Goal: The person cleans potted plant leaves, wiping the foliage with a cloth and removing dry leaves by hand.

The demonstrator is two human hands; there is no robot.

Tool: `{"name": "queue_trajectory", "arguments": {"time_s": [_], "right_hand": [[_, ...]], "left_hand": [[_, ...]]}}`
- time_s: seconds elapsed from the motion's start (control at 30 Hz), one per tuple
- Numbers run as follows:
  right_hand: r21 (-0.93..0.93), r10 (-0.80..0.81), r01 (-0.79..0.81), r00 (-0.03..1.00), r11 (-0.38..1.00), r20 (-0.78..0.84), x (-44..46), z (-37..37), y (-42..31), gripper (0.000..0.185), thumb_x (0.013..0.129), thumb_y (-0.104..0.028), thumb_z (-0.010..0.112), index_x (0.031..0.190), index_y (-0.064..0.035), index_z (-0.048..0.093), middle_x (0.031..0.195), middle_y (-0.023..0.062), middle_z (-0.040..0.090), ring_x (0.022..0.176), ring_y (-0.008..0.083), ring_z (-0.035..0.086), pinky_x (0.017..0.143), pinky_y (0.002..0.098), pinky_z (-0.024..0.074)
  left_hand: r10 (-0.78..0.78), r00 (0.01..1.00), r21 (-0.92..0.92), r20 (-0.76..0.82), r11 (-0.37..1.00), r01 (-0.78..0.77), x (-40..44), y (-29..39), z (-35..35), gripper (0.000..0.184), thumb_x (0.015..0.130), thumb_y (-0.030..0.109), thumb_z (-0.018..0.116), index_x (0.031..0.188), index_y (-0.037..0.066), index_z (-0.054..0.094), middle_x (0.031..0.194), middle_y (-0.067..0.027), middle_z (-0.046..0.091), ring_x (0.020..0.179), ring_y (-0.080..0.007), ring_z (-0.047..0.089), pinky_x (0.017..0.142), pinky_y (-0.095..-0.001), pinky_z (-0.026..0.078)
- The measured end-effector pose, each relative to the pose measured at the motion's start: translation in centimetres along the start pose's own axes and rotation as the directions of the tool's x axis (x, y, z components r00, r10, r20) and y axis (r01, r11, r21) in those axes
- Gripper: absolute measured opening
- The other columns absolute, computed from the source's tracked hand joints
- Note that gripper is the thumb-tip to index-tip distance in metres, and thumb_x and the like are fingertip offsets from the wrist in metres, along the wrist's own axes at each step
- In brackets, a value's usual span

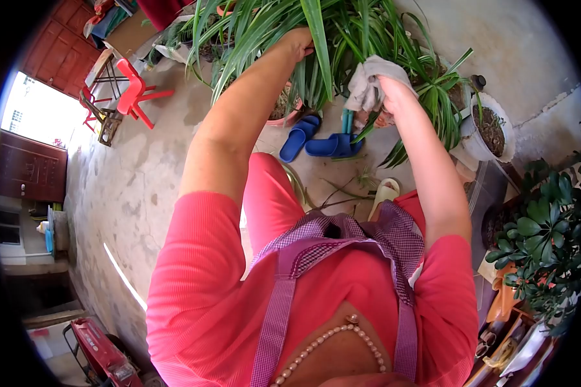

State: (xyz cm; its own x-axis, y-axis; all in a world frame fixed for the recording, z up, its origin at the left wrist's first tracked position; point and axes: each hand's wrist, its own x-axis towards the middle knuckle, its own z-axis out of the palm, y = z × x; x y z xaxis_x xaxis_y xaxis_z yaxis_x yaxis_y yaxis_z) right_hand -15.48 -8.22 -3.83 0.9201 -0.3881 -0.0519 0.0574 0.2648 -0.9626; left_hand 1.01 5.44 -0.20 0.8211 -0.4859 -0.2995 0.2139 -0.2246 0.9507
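Long green strap-shaped leaves of a potted plant (252, 48) fill the top of the view. My left hand (298, 44) reaches in among them with curled fingers; the leaves partly cover it, so what it grips is hidden. My right hand (394, 97) is closed on a crumpled grey cloth (371, 80) in front of the foliage. Just under the cloth, a teal two-pronged object (347, 120) shows; I cannot tell whether that hand holds it too. A reddish pot (285, 116) stands below the leaves.
Blue slippers (297, 138) and cut-looking leaf strips (342, 190) lie on the concrete floor near my feet. A white pot (497, 129) of soil stands at right, above a leafy dark-green plant (542, 226). Red chairs (135, 93) are at left.
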Motion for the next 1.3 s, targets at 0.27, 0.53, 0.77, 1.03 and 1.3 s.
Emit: {"name": "queue_trajectory", "arguments": {"time_s": [0.27, 0.53, 0.77, 1.03, 1.3], "right_hand": [[0.141, 0.103, -0.099, 0.995, 0.985, -0.018, -8.9, -3.6, 0.1, 0.018, 0.075, -0.01, 0.053, 0.091, -0.0026, 0.053, 0.083, 0.0049, 0.055, 0.076, 0.0134, 0.054, 0.067, 0.0263, 0.0438], [0.263, -0.225, 0.127, 0.894, 0.956, 0.387, -15.3, 0.1, -3.3, 0.02, 0.075, -0.014, 0.053, 0.09, -0.0009, 0.052, 0.084, 0.0071, 0.054, 0.078, 0.0144, 0.054, 0.067, 0.0246, 0.0439], [0.32, -0.419, 0.339, 0.879, 0.885, 0.229, -10.3, 4.9, 4.0, 0.014, 0.074, -0.002, 0.055, 0.088, -0.0039, 0.053, 0.095, 0.0058, 0.052, 0.089, 0.0154, 0.052, 0.075, 0.0265, 0.0435], [-0.625, -0.492, 0.402, 0.87, 0.669, 0.033, -0.4, 10.5, 6.1, 0.023, 0.079, -0.023, 0.043, 0.079, -0.0046, 0.056, 0.076, 0.0171, 0.056, 0.078, 0.025, 0.057, 0.064, 0.0333, 0.0455], [-0.761, -0.263, 0.036, 0.948, 0.648, -0.18, 3.6, 5.8, 5.4, 0.017, 0.074, -0.019, 0.048, 0.076, -0.0027, 0.053, 0.065, 0.0157, 0.056, 0.056, 0.0255, 0.056, 0.05, 0.0335, 0.0447]], "left_hand": [[0.065, 0.998, 0.016, 0.008, 0.998, -0.065, 0.4, -1.4, -2.0, 0.022, 0.076, 0.024, 0.054, 0.095, 0.014, 0.055, 0.091, 0.0013, 0.057, 0.083, -0.0114, 0.049, 0.072, -0.0283, 0.036], [0.191, 0.981, 0.255, -0.043, 0.951, -0.174, -1.4, -1.9, -2.2, 0.024, 0.073, 0.015, 0.053, 0.096, 0.013, 0.055, 0.092, 0.0011, 0.057, 0.078, -0.0127, 0.05, 0.063, -0.0261, 0.037], [0.146, 0.989, -0.167, 0.006, 0.976, -0.143, -1.8, -2.1, -0.5, 0.031, 0.076, 0.009, 0.05, 0.106, 0.006, 0.044, 0.095, -0.0129, 0.056, 0.078, -0.0206, 0.055, 0.063, -0.0304, 0.047], [0.497, 0.866, 0.173, 0.057, 0.849, -0.499, 5.1, -7.1, -2.9, 0.031, 0.074, 0.005, 0.045, 0.103, 0.007, 0.051, 0.093, -0.0106, 0.056, 0.078, -0.0193, 0.054, 0.067, -0.0293, 0.044], [0.486, 0.873, 0.585, 0.049, 0.694, -0.42, 2.0, -6.4, -1.1, 0.039, 0.076, 0.018, 0.046, 0.114, 0.008, 0.045, 0.114, -0.0176, 0.045, 0.103, -0.0279, 0.045, 0.087, -0.0285, 0.034]]}}
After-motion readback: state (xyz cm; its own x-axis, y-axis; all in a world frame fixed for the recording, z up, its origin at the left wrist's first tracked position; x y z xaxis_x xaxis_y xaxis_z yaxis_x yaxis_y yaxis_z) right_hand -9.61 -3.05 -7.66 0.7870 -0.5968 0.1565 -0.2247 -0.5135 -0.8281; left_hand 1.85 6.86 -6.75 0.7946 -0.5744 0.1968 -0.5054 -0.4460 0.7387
